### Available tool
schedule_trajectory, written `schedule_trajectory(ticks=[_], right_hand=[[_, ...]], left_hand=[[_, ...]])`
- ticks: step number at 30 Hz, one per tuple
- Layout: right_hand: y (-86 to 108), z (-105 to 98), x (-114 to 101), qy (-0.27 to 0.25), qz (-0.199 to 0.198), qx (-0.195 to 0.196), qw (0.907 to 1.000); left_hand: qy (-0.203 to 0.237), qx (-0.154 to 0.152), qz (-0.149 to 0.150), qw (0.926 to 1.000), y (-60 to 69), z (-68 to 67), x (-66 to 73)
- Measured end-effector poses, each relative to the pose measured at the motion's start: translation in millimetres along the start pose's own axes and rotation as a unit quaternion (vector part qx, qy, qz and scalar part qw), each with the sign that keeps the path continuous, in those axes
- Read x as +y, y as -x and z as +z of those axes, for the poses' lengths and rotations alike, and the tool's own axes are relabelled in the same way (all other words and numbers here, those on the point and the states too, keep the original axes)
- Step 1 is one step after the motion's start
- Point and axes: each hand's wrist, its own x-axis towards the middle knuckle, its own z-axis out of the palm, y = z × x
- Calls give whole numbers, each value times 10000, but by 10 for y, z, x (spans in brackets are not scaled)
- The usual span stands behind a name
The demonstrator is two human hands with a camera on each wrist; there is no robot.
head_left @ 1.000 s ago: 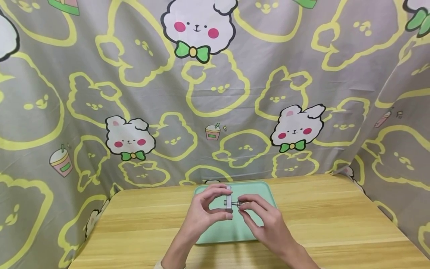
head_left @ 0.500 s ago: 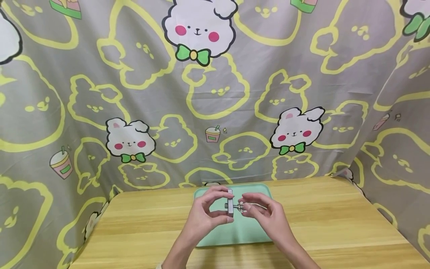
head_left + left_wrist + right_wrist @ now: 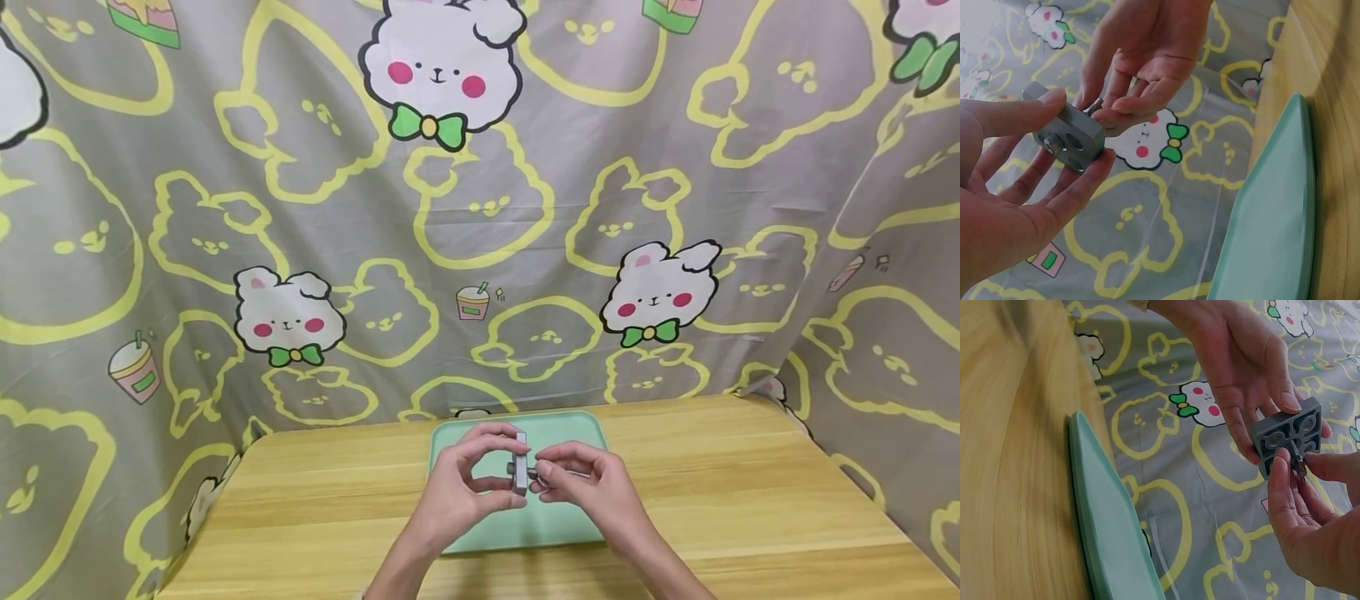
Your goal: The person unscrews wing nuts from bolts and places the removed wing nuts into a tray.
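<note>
My left hand point(image 3: 454, 486) is gripping the block point(image 3: 521, 477), likely rigid, by its edges. Beside it, my right hand point(image 3: 606, 493) is pinching the bolt point(image 3: 1298, 465).

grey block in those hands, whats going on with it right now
A person's left hand holds the grey block by its edges, up off the green tray on the wooden table. A bolt runs through the block, its head on one face. On the other side, the right hand pinches a small metal piece at the bolt. Exactly how that piece joins the bolt is partly hidden.
</note>
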Motion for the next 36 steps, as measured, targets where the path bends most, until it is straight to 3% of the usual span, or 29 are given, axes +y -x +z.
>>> schedule_trajectory(ticks=[6,11,15,17,20,23,27,29,31,33,35,36], right_hand=[[6,8,0,190,-157,30,9997],[21,42,16,718,-912,86,9932],[43,82,51,1267,-1829,170,9748],[42,94,77,1601,-2465,213,9556],[30,95,104,2081,-3358,226,9184],[-5,76,115,2614,-4282,219,8648],[-45,61,117,3173,-5218,226,7915],[-54,59,121,3323,-5461,195,7687],[-59,57,123,3441,-5591,202,7541],[-60,59,124,3501,-5629,213,7484],[-56,63,122,3489,-5598,241,7512],[-50,65,119,3449,-5534,241,7577]], left_hand=[[-25,39,56,10000,-1,-3,-11],[6,104,86,9999,0,-23,-20],[51,125,54,9999,5,-37,-9],[86,136,-5,9999,7,-41,1],[123,141,8,9998,3,-51,7],[147,127,66,9998,-2,-61,5],[179,116,19,9998,-7,-71,18],[177,126,-23,9998,-8,-75,24],[172,142,-59,9997,-5,-78,29],[162,142,-40,9998,-4,-81,28],[174,141,7,9997,-4,-82,24],[179,132,54,9997,-5,-84,20]])
